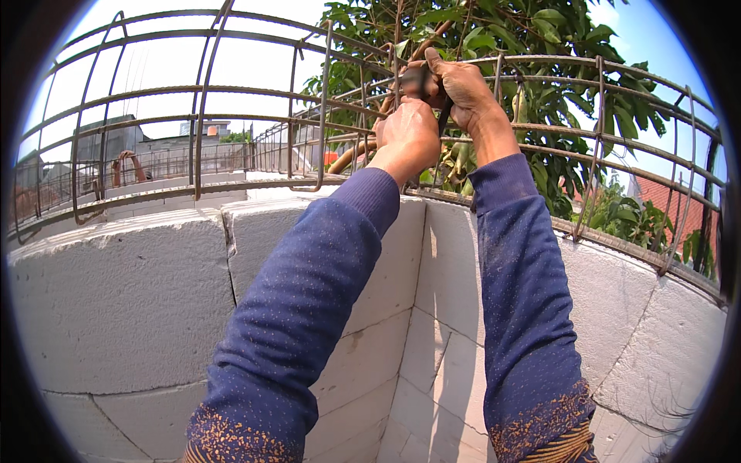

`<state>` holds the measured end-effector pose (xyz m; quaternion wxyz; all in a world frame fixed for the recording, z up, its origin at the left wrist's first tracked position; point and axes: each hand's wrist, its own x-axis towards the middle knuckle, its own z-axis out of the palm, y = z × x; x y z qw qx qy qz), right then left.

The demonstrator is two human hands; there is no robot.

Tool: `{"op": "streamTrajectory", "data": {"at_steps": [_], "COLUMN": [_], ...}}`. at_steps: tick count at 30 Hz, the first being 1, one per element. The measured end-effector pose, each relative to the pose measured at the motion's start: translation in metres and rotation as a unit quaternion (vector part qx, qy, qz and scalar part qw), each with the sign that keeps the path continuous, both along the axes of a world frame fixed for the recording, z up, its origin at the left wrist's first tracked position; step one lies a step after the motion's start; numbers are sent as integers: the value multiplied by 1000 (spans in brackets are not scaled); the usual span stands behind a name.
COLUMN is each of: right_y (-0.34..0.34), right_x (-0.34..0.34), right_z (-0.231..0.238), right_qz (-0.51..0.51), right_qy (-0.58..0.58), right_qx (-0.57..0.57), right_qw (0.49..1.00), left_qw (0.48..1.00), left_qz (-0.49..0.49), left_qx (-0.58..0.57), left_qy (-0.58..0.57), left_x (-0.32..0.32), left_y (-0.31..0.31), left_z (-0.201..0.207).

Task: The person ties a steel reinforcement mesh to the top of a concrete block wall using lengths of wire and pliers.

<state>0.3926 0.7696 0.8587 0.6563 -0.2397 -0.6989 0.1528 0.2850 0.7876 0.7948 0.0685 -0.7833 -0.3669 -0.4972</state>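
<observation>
Both hands, left [409, 135] and right [463, 85], clenched a dark tool [417, 79] against rusty ribbed rebar [231, 92] above rough grey blocks [123, 293].

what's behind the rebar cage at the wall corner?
Behind the rebar cage: a leafy tree and sky. Both hands, left hand and right hand, cover the joint they grip.

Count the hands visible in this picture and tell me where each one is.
3: the left hand and right hand grip a dark tool at the rebar cage; another person's hand shows far left. Others may be hidden.
</observation>
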Motion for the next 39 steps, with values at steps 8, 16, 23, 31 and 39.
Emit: {"op": "streamTrajectory", "data": {"at_steps": [8,16,23,31,39], "right_y": [-1,6,-5,-15,-31], "right_x": [-9,-8,-23,-23,-51], "right_z": [-3,5,-7,-25,-62], "right_qz": [-34,4,-23,1,-157], "right_qy": [-43,-31,-2,-64,134], "right_qx": [43,23,69,148,303], "right_qw": [998,999,997,987,930], "left_qw": [1000,1000,991,978,945], "left_qz": [1,12,-93,-208,-322], "left_qx": [-4,5,-61,0,57], "left_qy": [-12,-5,69,-25,8], "left_x": [-4,-4,-22,-26,-39], "left_y": [1,5,-3,17,5], "left_z": [1,-1,-2,-20,-24]}}
